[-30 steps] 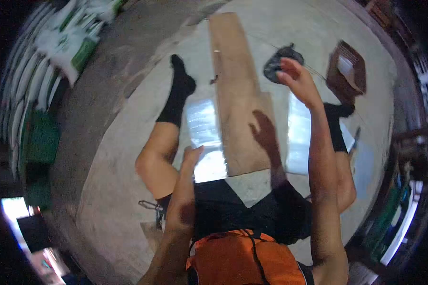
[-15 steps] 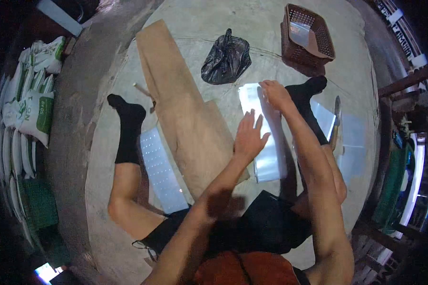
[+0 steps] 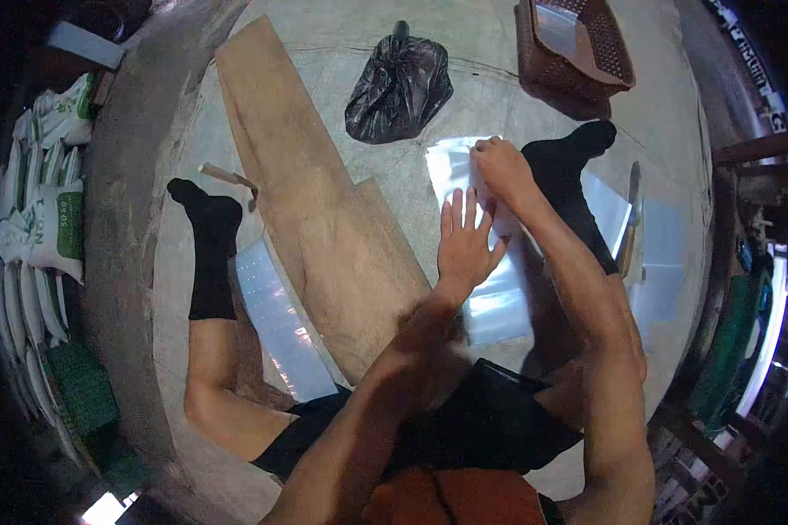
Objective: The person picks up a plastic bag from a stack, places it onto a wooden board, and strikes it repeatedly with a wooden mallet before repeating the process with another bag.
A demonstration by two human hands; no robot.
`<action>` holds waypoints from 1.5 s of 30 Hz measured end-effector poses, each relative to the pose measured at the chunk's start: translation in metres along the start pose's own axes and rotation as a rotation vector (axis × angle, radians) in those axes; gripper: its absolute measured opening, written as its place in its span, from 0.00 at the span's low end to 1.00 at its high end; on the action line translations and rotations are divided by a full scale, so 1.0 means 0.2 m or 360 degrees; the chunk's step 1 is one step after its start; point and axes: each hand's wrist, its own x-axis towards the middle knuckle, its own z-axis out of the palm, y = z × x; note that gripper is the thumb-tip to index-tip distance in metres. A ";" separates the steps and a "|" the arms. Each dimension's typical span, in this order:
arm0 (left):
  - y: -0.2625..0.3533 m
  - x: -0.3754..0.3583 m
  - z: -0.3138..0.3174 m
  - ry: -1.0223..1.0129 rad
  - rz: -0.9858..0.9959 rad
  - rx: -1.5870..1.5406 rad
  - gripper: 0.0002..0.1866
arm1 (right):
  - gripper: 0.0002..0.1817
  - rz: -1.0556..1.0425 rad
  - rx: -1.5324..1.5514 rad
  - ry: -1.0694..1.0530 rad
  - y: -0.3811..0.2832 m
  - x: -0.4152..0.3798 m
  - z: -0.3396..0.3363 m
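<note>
A stack of clear, shiny plastic sheets (image 3: pixel 496 315) lies lengthwise on the floor cloth between my legs. My left hand (image 3: pixel 466 245) rests flat on it near the middle, fingers spread. At the far end, my right hand (image 3: pixel 503 171) has its fingers curled together on the stack's right corner. Its fingertips are partly hidden, so how many sheets they grip does not show. Left of the brown board (image 3: pixel 315 219) lies another plastic stack with rows of small holes (image 3: pixel 280 315). More clear sheets (image 3: pixel 661 262) lie beyond my right leg, beside a knife (image 3: pixel 629 219).
A knotted black plastic bag (image 3: pixel 398 92) sits ahead, left of a brown woven-look basket (image 3: pixel 578 74) with plastic inside. A wooden-handled tool (image 3: pixel 223 175) meets the board's left edge. Piled white sacks (image 3: pixel 48 219) stand far left. My socked feet flank the work area.
My right hand has curled its fingers more tightly at the stack's far corner. My left hand stays flat on the sheets. The view has shifted slightly.
</note>
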 end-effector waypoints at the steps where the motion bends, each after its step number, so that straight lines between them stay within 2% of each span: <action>1: 0.00 0.00 0.01 -0.0004 0.0003 0.0001 0.38 | 0.14 0.0004 0.0003 -0.0001 -0.01 0.00 -0.01; 3: 0.00 0.00 0.02 0.0046 0.0006 -0.0029 0.39 | 0.11 0.0035 0.0026 -0.0038 -0.03 -0.02 -0.04; 7: -0.01 -0.01 0.04 0.0090 0.0020 -0.0059 0.39 | 0.10 0.0092 0.0004 -0.0062 -0.04 -0.03 -0.06; 9: -0.01 -0.01 0.04 0.0101 0.0032 -0.0051 0.38 | 0.07 -0.0009 -0.0013 0.0114 -0.02 -0.05 -0.04; 12: -0.01 -0.01 0.05 0.0133 0.0040 -0.0037 0.38 | 0.07 -0.0023 0.0162 0.0102 0.00 -0.06 0.02; 13: -0.01 -0.01 0.05 0.0133 0.0039 -0.0040 0.38 | 0.07 -0.0023 0.0161 0.0099 -0.01 -0.07 -0.01; 15: -0.01 0.00 0.04 0.0086 0.0020 -0.0008 0.37 | 0.09 0.0239 0.0342 -0.0039 -0.05 -0.07 -0.12; 18: 0.00 0.00 0.02 0.0082 0.0023 -0.0012 0.37 | 0.11 0.0091 0.0204 -0.0030 -0.01 -0.07 -0.04; 21: 0.00 0.00 0.03 0.0122 0.0018 -0.0074 0.38 | 0.12 0.0203 0.0313 -0.0077 -0.04 -0.08 -0.07; 25: 0.00 0.00 0.01 0.0068 0.0004 -0.0026 0.37 | 0.14 0.0143 0.0167 -0.0127 -0.04 -0.09 -0.07; 28: 0.00 0.00 0.01 0.0030 0.0011 0.0023 0.37 | 0.14 0.0057 0.0286 0.0009 -0.02 -0.07 -0.02; 30: 0.00 0.00 0.03 0.0067 0.0010 0.0002 0.38 | 0.12 0.0312 0.0350 -0.0170 -0.07 -0.06 -0.14; 31: 0.00 -0.01 0.04 0.0070 0.0011 -0.0004 0.38 | 0.12 0.0313 0.0343 -0.0172 -0.07 -0.07 -0.14; 33: -0.01 0.00 0.03 0.0025 0.0033 0.0090 0.39 | 0.12 0.0100 0.0170 -0.0233 -0.06 -0.05 -0.16; 35: -0.01 -0.01 -0.05 0.0110 0.0045 -0.0027 0.38 | 0.12 0.0077 0.0193 -0.0172 -0.05 -0.09 -0.13; 37: -0.03 -0.06 -0.11 0.0426 -0.0134 -0.0705 0.38 | 0.12 0.0052 0.0203 -0.0117 -0.06 -0.14 -0.18; 38: -0.03 -0.10 -0.11 0.0606 -0.0394 -0.0810 0.39 | 0.11 0.0059 0.0175 -0.0163 -0.10 -0.21 -0.29; 39: -0.04 -0.12 -0.12 0.0635 -0.0528 -0.0829 0.44 | 0.11 0.0066 0.0153 -0.0215 -0.16 -0.28 -0.41; 41: -0.04 -0.17 -0.18 0.0333 -0.0650 -0.1216 0.35 | 0.10 -0.0029 0.0173 -0.0219 -0.27 -0.40 -0.70; 43: 0.03 -0.27 -0.33 -0.0006 -0.0543 -0.1779 0.20 | 0.09 -0.0148 0.0242 -0.0118 -0.36 -0.52 -0.98; 44: 0.01 -0.37 -0.05 0.0255 -0.0298 -0.2361 0.09 | 0.07 -0.0210 0.0264 -0.0030 -0.40 -0.55 -1.12; 45: 0.04 -0.44 -0.14 0.0256 -0.0322 -0.2359 0.09 | 0.06 -0.0267 0.0296 0.0053 -0.44 -0.59 -1.24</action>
